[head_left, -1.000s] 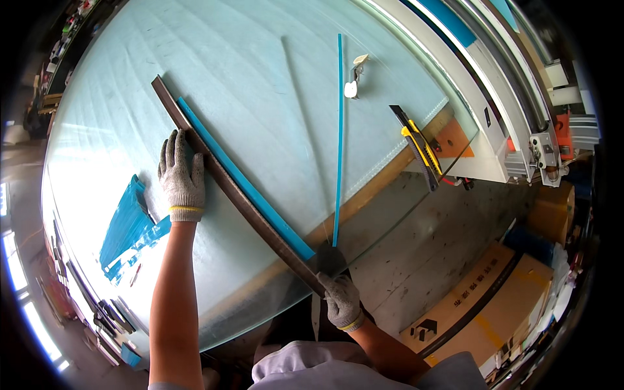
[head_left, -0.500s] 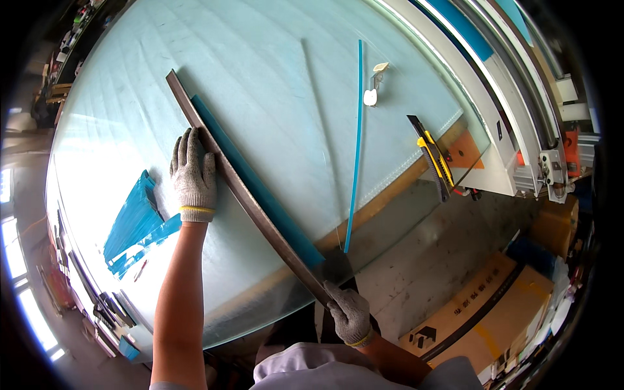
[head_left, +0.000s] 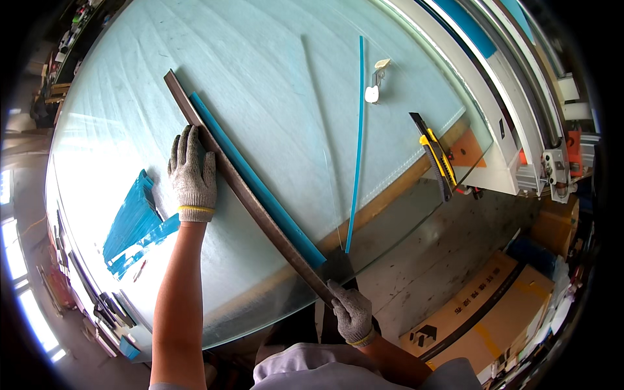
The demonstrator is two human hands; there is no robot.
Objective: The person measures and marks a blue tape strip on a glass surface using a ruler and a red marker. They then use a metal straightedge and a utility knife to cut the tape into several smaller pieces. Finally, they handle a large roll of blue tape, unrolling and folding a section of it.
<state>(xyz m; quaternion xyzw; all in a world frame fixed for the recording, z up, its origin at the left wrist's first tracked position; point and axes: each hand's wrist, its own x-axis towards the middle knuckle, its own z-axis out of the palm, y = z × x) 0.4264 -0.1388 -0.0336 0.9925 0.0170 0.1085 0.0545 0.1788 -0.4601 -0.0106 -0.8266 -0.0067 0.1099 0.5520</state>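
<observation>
Pale, glassy tabletop [head_left: 253, 58] is filling most of the workspace, with a white metal frame [head_left: 499, 170] standing along its right side and a cardboard box [head_left: 478, 309] lying on the floor below. Across the surface, a long dark-brown bar [head_left: 262, 222] is slanting from the far left toward the person, its near end reaching past the table's edge. Just along its right side, a wide blue strip [head_left: 260, 185] is running nearly parallel. In a knitted glove, the left hand [head_left: 194, 175] is lying open, fingers extended, its fingertips touching the bar's left edge. Also gloved, the right hand [head_left: 353, 313] is curling its fingers closed and gripping the bar's near end. Farther right, a narrow blue strip [head_left: 359, 130] is lying apart, with a small white object [head_left: 372, 94] sitting just beside it and a yellow-and-black cutter [head_left: 437, 156] resting near the table's right edge. Left of the left hand, torn blue film [head_left: 133, 211] is lying crumpled.
</observation>
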